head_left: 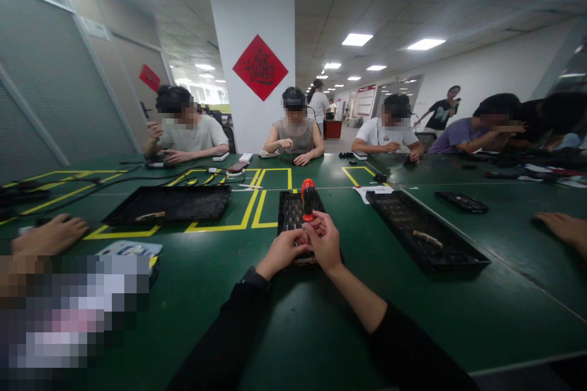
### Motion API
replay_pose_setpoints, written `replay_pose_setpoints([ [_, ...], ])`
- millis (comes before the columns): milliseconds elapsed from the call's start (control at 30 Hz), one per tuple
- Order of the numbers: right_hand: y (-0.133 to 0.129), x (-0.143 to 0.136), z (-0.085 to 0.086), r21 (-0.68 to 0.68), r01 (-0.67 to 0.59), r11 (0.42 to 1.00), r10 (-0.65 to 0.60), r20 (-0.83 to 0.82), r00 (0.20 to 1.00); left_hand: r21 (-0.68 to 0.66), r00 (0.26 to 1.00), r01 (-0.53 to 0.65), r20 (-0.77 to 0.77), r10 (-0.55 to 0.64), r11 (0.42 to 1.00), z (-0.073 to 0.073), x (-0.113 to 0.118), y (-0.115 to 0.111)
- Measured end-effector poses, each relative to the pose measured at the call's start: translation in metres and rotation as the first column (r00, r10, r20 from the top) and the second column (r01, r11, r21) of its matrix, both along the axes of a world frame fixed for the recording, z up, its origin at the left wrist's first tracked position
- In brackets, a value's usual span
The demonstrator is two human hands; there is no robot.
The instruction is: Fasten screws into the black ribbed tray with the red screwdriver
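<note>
A screwdriver (308,198) with a red and black handle stands upright in front of me, handle up. My right hand (326,238) is closed, its fingertips pinching the screwdriver just below the handle. Close against it, my left hand (288,250) is also closed, its thumb and fingers drawn together near the shaft. Whatever the left fingers hold is hidden. Both hands are over a narrow black tray (287,203) with rows of small metallic-looking pieces, too small to name. The tip of the screwdriver is covered by my fingers.
Flanking me on the green table (302,330) are a black tray (183,204) at left and another black tray (413,247) at right, each with a brownish strip inside. A neighbour's hand (50,235) rests at left, another person's hand (566,229) at right. Cables (68,197) lie at left.
</note>
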State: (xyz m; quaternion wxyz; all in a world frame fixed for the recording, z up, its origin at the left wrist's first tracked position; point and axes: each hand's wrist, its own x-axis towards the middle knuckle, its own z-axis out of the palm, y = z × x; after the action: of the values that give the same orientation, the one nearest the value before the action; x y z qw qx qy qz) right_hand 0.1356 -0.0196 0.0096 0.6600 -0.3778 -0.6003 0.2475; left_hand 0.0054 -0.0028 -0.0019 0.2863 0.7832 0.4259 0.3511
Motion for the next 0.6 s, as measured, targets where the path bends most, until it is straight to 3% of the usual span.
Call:
replay_pose_setpoints([
  [167, 0.0, 0.001, -0.002, 0.032, 0.026, 0.999, -0.027, 0.025, 0.999, 0.004, 1.0, -0.014, 0.007, 0.014, 1.0, 0.001, -0.001, -0.001],
  [467, 0.003, 0.003, -0.006, 0.028, -0.018, 0.999, 0.016, 0.047, 0.999, -0.023, 0.983, 0.18, 0.048, -0.178, 0.983, 0.01, -0.004, -0.004],
  [600, 0.002, 0.003, -0.007, 0.031, -0.002, 1.0, -0.001, 0.079, 0.997, -0.047, 0.982, 0.182, 0.053, -0.18, 0.982, 0.007, -0.004, -0.003],
])
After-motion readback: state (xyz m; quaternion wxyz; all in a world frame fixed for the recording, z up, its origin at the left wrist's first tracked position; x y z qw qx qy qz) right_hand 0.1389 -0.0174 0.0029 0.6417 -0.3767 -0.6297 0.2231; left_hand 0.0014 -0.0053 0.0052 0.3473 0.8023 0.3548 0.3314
